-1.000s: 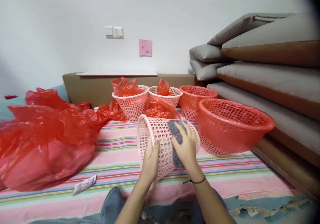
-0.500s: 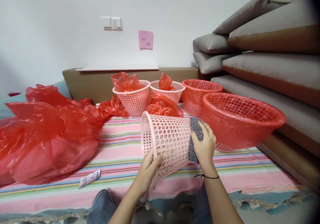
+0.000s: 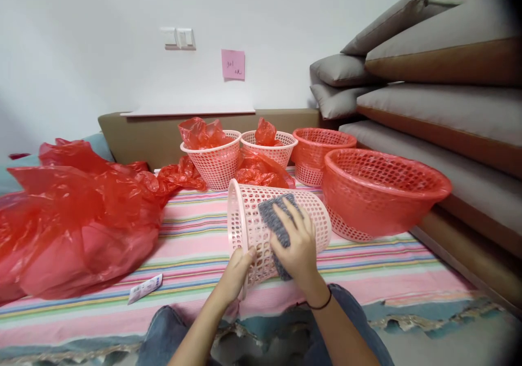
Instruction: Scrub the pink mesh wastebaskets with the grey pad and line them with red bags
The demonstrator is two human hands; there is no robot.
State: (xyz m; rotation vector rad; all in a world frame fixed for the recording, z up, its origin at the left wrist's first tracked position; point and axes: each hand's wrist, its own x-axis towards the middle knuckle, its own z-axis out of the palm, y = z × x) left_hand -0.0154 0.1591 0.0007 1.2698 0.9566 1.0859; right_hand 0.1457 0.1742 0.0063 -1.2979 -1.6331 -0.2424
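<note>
A pink perforated basket lies on its side above the striped cloth, its open rim facing left. My left hand grips the lower part of that rim, thumb on the outer wall. Against the basket's side, near its middle, my right hand presses a grey cloth, its fingers spread over it. The basket's narrow base points right, toward a large basket wrapped in red plastic.
Two pink baskets holding red plastic stand behind, beside another red-wrapped basket. Red plastic bags cover the left. A small label lies on the striped cloth. Grey cushions are stacked at right.
My right hand and the grey cloth have moved left along the basket, from its base end to its middle. The base end is now uncovered. The view has shifted slightly.
</note>
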